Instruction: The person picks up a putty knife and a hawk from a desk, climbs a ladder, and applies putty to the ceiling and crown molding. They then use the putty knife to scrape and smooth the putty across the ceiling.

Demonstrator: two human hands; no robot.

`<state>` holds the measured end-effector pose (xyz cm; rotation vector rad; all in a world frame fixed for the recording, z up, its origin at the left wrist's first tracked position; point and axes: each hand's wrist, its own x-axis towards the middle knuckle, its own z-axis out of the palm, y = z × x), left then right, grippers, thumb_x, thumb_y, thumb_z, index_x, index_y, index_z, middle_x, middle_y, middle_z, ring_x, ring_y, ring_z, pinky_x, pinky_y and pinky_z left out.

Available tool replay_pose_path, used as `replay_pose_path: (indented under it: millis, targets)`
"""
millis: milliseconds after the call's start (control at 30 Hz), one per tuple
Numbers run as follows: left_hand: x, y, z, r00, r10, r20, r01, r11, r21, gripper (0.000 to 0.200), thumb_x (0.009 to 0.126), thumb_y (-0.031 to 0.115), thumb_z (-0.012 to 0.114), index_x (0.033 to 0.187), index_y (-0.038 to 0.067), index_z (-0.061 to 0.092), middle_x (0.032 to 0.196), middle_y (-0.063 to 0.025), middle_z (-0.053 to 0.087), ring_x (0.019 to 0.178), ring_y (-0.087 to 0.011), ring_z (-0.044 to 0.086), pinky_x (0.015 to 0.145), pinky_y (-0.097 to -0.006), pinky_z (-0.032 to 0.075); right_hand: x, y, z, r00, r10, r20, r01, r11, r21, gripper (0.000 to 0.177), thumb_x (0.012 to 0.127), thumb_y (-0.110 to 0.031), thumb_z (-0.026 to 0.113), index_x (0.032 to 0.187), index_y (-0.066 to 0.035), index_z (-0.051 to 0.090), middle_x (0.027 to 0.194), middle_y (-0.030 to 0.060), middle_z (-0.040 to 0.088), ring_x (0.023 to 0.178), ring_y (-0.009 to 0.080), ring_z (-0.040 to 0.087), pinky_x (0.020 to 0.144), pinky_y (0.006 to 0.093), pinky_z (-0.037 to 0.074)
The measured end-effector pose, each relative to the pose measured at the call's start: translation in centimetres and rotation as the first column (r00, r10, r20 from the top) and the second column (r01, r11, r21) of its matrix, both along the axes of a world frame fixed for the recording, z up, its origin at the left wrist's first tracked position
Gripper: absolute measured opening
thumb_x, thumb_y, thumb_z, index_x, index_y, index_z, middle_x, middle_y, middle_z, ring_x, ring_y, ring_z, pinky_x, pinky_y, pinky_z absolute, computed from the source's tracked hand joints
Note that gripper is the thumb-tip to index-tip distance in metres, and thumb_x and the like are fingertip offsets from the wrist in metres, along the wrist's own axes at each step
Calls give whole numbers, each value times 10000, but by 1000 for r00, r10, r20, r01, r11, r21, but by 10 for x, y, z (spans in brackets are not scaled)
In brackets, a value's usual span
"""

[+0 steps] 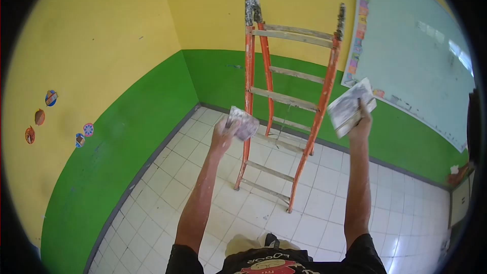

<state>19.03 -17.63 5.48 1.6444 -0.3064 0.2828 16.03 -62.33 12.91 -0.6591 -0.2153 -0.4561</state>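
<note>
Now we raise both arms. Our left hand (223, 133) has its fingers curled tight around a plaster-smeared scraper (244, 123), at 9 o'clock of the orange ladder (284, 101). Our right hand (361, 121) has its fingers wrapped on a smeared board (349, 105), at the ladder's 3 o'clock.

shirt: black short-sleeved T-shirt (299, 265), red and white print on the chest
sleeves: end above the elbows, forearms bare
legwear: beige cloth (243, 246)
</note>
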Motion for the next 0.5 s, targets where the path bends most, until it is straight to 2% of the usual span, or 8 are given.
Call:
replay_pose_path:
  millis: [100, 167, 200, 300, 367, 433, 467, 500]
  targets:
    - [79, -15, 28, 999, -31, 16, 32, 998, -60, 273, 977, 292, 675, 1066, 34, 666, 940, -7, 655, 851, -102, 580, 802, -285, 490, 101, -75, -6, 930, 244, 275, -304, 931, 201, 342, 1033, -184, 533, 1331, -21, 572, 1295, 142, 669, 1171, 306, 662, 986, 504, 558]
    - [127, -21, 36, 989, -146, 9, 143, 954, -263, 326, 985, 308, 665, 1139, 22, 672, 1029, -34, 676, 959, -114, 604, 903, -308, 490, 149, -114, -14, 915, 216, 342, -296, 933, 203, 358, 1032, -201, 532, 1336, -18, 573, 1320, 145, 660, 1186, 306, 657, 996, 510, 550]
    - [152, -24, 35, 955, -295, 26, 275, 852, -445, 389, 987, 302, 662, 1245, 11, 658, 1147, -72, 679, 1125, -141, 593, 1019, -340, 464, 159, -112, -19, 900, 177, 398, -283, 932, 225, 374, 1030, -219, 530, 1341, -16, 574, 1346, 148, 650, 1201, 306, 652, 1006, 515, 542]
    - [218, -30, 43, 966, -204, 159, 244, 922, -299, 397, 974, 282, 683, 1254, 0, 674, 1323, -121, 612, 1241, -190, 562, 1098, -379, 431, 183, -98, -18, 960, 52, 276, -108, 976, 189, 423, 1027, -282, 528, 1359, -23, 576, 1343, 166, 649, 1221, 353, 630, 1058, 588, 479]
    - [265, -39, 44, 957, -211, 200, 262, 924, -278, 419, 963, 271, 698, 1276, -5, 668, 1320, -124, 619, 1247, -211, 565, 1105, -390, 426, 214, -109, -23, 967, 78, 243, -113, 985, 132, 437, 1040, -339, 498, 1381, -78, 582, 1347, 196, 637, 1251, 441, 580, 1098, 700, 372]
    - [320, -53, 37, 950, -218, 223, 274, 925, -262, 443, 951, 260, 712, 1298, -10, 663, 1317, -127, 627, 1254, -233, 568, 1112, -400, 421, 263, -122, -25, 791, 312, 526, -548, 745, 381, 485, 1050, -402, 463, 1440, -120, 530, 1427, 227, 561, 1290, 517, 509, 1090, 779, 300]
    - [342, -58, 29, 942, -219, 255, 249, 964, -92, 406, 940, 243, 725, 1259, -5, 690, 1365, -129, 599, 1262, -240, 566, 1107, -398, 429, 262, -100, -19, 993, 54, 100, -57, 998, 32, 522, 1051, -420, 468, 1485, -130, 464, 1517, 209, 467, 1312, 526, 481, 1084, 758, 346]
    - [361, -61, 21, 932, -229, 280, 214, 973, 85, 370, 929, 226, 739, 1220, -1, 717, 1414, -131, 571, 1271, -246, 564, 1103, -396, 438, 260, -72, 1, 996, 49, 70, -51, 998, 34, 556, 1034, -425, 505, 1497, -126, 428, 1500, 218, 452, 1337, 525, 454, 1082, 731, 383]
